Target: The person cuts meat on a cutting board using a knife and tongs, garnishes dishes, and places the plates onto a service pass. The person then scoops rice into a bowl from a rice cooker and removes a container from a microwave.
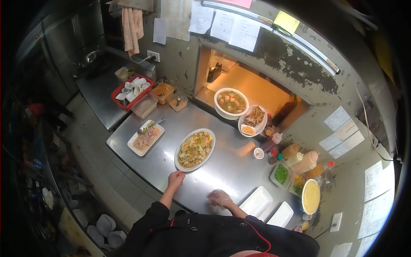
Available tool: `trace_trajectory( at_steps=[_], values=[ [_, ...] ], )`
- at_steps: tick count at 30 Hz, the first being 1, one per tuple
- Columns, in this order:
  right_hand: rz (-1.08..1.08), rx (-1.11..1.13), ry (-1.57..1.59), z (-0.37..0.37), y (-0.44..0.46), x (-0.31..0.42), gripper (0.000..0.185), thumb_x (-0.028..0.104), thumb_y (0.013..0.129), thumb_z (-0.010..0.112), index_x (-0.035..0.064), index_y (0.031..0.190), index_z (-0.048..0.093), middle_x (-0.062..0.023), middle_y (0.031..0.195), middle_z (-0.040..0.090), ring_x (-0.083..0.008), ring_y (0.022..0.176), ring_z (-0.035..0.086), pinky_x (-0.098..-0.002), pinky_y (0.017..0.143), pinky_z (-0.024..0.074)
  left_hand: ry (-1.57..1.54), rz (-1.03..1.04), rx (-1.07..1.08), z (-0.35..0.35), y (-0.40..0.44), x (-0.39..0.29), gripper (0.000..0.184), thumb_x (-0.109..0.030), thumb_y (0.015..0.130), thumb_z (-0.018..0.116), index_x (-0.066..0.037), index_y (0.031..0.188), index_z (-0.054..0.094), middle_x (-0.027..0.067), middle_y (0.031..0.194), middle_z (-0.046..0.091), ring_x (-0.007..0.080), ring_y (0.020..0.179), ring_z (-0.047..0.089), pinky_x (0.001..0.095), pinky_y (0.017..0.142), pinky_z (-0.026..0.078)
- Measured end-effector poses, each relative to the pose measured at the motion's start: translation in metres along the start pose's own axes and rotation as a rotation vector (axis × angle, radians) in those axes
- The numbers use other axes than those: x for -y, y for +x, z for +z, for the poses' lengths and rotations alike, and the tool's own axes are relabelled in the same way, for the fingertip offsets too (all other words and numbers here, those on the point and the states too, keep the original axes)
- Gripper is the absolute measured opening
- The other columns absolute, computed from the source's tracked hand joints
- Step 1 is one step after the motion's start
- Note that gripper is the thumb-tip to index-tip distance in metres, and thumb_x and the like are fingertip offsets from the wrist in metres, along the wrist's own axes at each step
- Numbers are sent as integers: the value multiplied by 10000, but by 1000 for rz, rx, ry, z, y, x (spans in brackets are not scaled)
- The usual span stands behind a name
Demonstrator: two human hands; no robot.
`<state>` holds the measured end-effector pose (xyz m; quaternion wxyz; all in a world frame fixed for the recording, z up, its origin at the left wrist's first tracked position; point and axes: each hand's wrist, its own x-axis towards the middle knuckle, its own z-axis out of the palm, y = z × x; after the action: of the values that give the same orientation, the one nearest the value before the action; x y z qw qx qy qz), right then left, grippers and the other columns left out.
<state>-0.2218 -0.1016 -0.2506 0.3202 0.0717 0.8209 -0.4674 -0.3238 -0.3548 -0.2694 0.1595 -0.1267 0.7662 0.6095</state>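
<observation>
My left hand [175, 178] is closed at the near rim of an oval white plate [176, 159], its fingertips against the edge. Stir-fried noodles or vegetables with pieces of meat [196, 149] fill that plate. A clear plastic glove covers my right hand [220, 198], which hovers over or rests on the steel counter's near edge with loosely bent fingers and nothing visible in them. To the left sits a rectangular white dish [136, 150] holding sliced meat, some greens and a spoon.
A soup bowl [218, 112] and a plate of meat [262, 128] with a small sauce dish stand at the pass window. Sauce bottles [306, 162], a tub of chopped greens [281, 174] and white trays [257, 202] line the right. A red basket [116, 101] holds white dishes.
</observation>
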Motion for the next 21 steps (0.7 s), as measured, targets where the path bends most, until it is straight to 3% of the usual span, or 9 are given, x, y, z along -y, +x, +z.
trace_trajectory(
  at_steps=[4, 7, 10, 13, 18, 21],
  values=[
    [40, -3, 91, -19, -8, 4, 258, 21, 778, 581, -27, 1030, 556, -134, 854, 647, -188, 672, 648, -277, 572, 526, -27, 50, 45, 20, 41, -4, 276, -173, 769, 599, -64, 1014, 664, 12, 676, 622, 100, 556, 560, 259, 536, 463],
    [64, 0, 74, -23, -12, 9, 258, 21, 777, 589, -35, 1025, 551, -138, 854, 647, -191, 666, 647, -271, 563, 522, 118, 65, 36, 20, 50, -16, 384, -146, 743, 588, -99, 1123, 626, 31, 764, 661, 124, 593, 593, 269, 584, 478],
    [70, 16, 106, -20, -8, 11, 260, 32, 784, 589, -42, 1030, 547, -139, 839, 647, -187, 657, 644, -269, 564, 519, 108, 247, -44, 8, 43, -19, 448, -110, 704, 570, -106, 1150, 607, 42, 842, 675, 141, 628, 607, 277, 617, 483],
    [31, 68, 39, -4, 8, 13, 223, 61, 802, 587, -34, 1002, 562, -132, 811, 646, -177, 650, 642, -271, 564, 516, 70, 274, -113, -15, 14, -1, 494, -28, 667, 536, -127, 1146, 611, 32, 850, 653, 126, 615, 580, 254, 605, 473],
    [-303, 201, -264, 43, 61, 26, 170, 110, 849, 555, -21, 955, 584, -117, 795, 641, -169, 645, 637, -276, 560, 509, -78, 312, -328, -75, -70, 76, 507, 20, 652, 523, -121, 1132, 606, -7, 812, 592, 52, 529, 489, 211, 527, 417],
    [-147, 404, -127, 71, 39, 118, 193, 131, 822, 553, -9, 942, 613, -110, 779, 649, -179, 652, 645, -300, 606, 506, -154, 144, -494, -118, -132, 112, 526, 38, 659, 519, -136, 1149, 593, -5, 846, 572, 45, 515, 468, 211, 521, 416]
  ],
)
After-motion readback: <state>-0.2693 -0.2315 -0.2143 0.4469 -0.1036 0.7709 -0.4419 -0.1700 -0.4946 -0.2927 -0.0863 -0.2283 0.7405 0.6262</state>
